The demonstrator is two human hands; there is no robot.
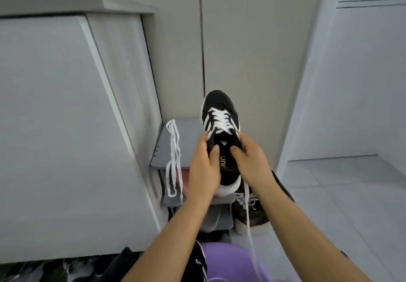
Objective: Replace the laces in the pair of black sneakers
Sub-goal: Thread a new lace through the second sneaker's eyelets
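A big grey cabinet (55,116) fills the left side, and pale floor tiles (340,204) spread out on the right. Between them, against the far wall, stands a small grey shoe rack (186,132). A purple cloth (230,257) lies at the near edge. The black sneaker (220,105) with white stripes is held up over the rack's top shelf, toe pointing away and heel toward the camera. The left hand (203,169) grips the sneaker's left side at the collar, fingers curled round it and thumb pressed into the opening. The right hand (252,163) grips the right side the same way. A darker shoe (248,215) sits lower down, right of the rack. A loose white lace (173,156) is draped over the shelf's left edge, looping downward. Another white lace (222,120) crosses the sneaker's eyelets, and its free end (249,222) hangs down below the right hand; whether the fingers pinch it cannot be told.
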